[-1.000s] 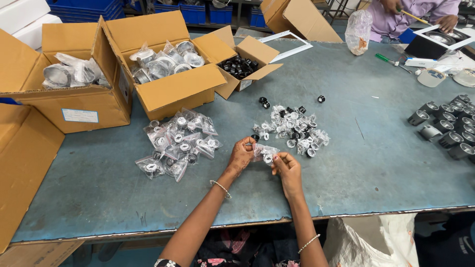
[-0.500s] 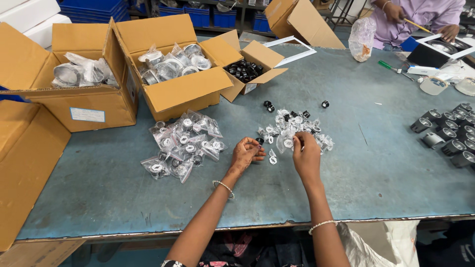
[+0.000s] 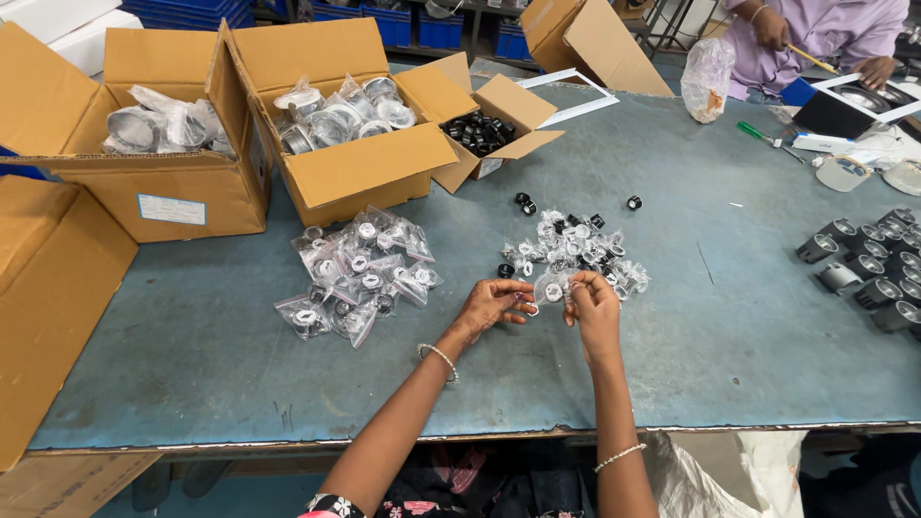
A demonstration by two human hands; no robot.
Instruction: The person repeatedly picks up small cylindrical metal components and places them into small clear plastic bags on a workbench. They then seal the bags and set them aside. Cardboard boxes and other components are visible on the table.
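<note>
Left hand and right hand fingers pinch 1 small clear bag, seemingly holding a ring.

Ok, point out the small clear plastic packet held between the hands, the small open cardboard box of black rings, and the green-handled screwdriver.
Small clear plastic packet [image 3: 553, 289], head view, its middle.
Small open cardboard box of black rings [image 3: 513, 101], head view, right flap.
Green-handled screwdriver [image 3: 753, 130], head view, its handle.

Bare forearms; thin beaded bracelet on left wrist, another bracelet on right; floral-print garment.
</note>
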